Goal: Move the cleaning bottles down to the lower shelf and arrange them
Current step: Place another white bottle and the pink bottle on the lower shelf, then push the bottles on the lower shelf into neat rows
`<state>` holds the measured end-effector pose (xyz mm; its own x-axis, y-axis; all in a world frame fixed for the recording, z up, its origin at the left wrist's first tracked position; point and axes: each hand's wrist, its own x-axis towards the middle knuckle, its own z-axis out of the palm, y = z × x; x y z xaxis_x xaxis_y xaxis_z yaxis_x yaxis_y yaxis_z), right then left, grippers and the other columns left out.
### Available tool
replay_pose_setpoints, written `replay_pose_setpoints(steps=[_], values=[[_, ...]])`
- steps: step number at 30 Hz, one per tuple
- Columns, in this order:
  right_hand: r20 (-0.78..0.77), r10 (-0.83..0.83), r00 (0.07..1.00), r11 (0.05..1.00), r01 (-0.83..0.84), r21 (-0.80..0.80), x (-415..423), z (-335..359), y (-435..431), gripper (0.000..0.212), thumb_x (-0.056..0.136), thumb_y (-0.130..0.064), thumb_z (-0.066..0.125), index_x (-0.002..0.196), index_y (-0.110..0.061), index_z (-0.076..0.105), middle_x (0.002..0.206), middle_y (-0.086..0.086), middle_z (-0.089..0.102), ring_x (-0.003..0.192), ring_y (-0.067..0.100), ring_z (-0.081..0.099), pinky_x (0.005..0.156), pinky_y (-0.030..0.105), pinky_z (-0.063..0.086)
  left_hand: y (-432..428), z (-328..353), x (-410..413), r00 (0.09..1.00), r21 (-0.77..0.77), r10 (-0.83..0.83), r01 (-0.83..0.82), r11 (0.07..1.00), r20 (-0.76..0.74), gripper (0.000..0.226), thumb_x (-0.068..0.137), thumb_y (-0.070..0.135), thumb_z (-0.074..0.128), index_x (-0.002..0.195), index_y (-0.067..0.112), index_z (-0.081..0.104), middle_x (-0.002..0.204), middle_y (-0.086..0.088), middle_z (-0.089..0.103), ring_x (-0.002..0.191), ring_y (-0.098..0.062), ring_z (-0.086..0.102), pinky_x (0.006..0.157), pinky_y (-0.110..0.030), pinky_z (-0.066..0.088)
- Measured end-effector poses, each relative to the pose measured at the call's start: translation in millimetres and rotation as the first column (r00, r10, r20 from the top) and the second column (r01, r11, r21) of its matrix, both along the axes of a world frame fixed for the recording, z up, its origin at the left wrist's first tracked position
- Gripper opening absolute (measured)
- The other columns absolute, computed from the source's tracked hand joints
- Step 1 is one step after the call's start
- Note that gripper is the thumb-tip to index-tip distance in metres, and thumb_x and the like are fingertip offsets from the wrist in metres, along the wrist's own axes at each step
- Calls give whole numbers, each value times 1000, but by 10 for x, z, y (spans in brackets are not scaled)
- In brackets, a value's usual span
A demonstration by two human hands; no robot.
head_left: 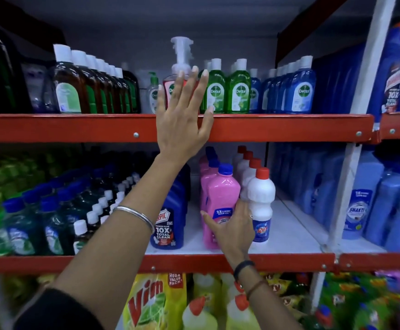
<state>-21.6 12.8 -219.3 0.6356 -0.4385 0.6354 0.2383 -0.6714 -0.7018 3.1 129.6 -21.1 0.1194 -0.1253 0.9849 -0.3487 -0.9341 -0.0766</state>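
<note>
My left hand (182, 120) is raised in front of the upper shelf (75, 127), open with its fingers spread. It covers much of a red pump bottle (168, 85) and reaches the green Dettol bottles (238, 91) beside it. On the lower shelf (289, 232) my right hand (234, 229) wraps the bottom of the front pink bottle (222, 194), thumb on its label and fingers between it and a white red-capped bottle (260, 198). More pink and white bottles stand in rows behind. A blue Harpic bottle (168, 225) stands left of the pink one.
Brown bottles (68, 91) and blue Dettol bottles (299, 91) flank the upper shelf. Dark green and blue bottles (51, 222) crowd the lower shelf's left. A white post (351, 163) separates a bay of blue bottles (360, 210). Vim packs (151, 303) sit below.
</note>
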Motion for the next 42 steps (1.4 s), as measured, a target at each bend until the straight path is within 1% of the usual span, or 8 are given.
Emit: replay_pose_setpoints(steps=[14, 23, 27, 30, 32, 35, 40, 42], values=[[-123, -61, 991, 995, 51, -83, 200, -94, 136, 85, 61, -69, 67, 118, -9, 44, 111, 11, 55, 105, 28, 55, 74, 39, 51, -11, -5, 21, 1000, -3, 4, -4, 1000, 28, 59, 95, 42, 36, 151, 23, 27, 158, 2, 28, 147, -18, 20, 120, -47, 12], [-182, -68, 981, 994, 51, -95, 66, -78, 129, 107, 54, -83, 52, 132, -11, 36, 125, 11, 52, 113, 29, 54, 74, 40, 53, -6, -14, -2, 1000, 16, -9, 9, 1000, 2, 58, 97, 40, 36, 150, 21, 26, 158, 0, 26, 147, -19, 19, 120, -48, 10], [35, 101, 994, 991, -104, 85, -253, -108, -54, 84, 66, -71, 60, 129, -18, 42, 125, 1, 54, 110, 15, 53, 68, 17, 43, -38, -210, -108, 996, -61, -91, 90, 994, -11, 57, 98, 35, 39, 150, 15, 26, 158, -4, 26, 148, -20, 16, 120, -43, 5], [288, 172, 942, 943, -242, 229, -412, -155, -355, 54, 77, -62, 53, 117, -24, 49, 113, -10, 55, 107, 10, 54, 82, 18, 44, -229, -627, -316, 962, -128, -271, 267, 955, -19, 56, 97, 26, 42, 149, 10, 28, 158, -9, 24, 149, -23, 11, 122, -44, 6], [373, 179, 910, 903, -303, 304, -391, -198, -604, 44, 83, -57, 46, 113, -26, 52, 113, -4, 56, 110, 13, 54, 92, 22, 43, -420, -1021, -442, 920, -167, -384, 368, 915, -77, 55, 97, 25, 41, 148, 10, 29, 159, -9, 22, 149, -23, 7, 122, -44, 6], [330, 260, 907, 809, -391, 438, -296, -199, -925, 41, 85, -57, 35, 112, -32, 54, 118, -1, 55, 114, 9, 51, 100, 27, 40, -694, -1589, -516, 802, -270, -547, 486, 831, -239, 53, 99, 30, 36, 149, 18, 28, 160, -2, 19, 150, -18, 7, 122, -37, 9], [150, 501, 853, 665, -489, 565, -165, -192, -1239, 101, 61, -91, 26, 129, -20, 50, 136, -2, 48, 126, 11, 42, 107, 35, 30, -1108, -2049, -596, 407, -694, -839, 484, 533, -361, 46, 101, 45, 29, 146, 35, 25, 158, 15, 20, 144, 2, 14, 121, -33, 17], [101, 568, 817, 612, -501, 611, -159, -207, -1262, 100, 64, -88, 23, 135, -20, 43, 142, -1, 43, 129, 10, 38, 109, 39, 28, -1223, -2056, -620, 272, -826, -901, 373, 422, -337, 52, 98, 55, 25, 146, 35, 24, 155, 18, 21, 140, 6, 19, 120, -32, 20]])
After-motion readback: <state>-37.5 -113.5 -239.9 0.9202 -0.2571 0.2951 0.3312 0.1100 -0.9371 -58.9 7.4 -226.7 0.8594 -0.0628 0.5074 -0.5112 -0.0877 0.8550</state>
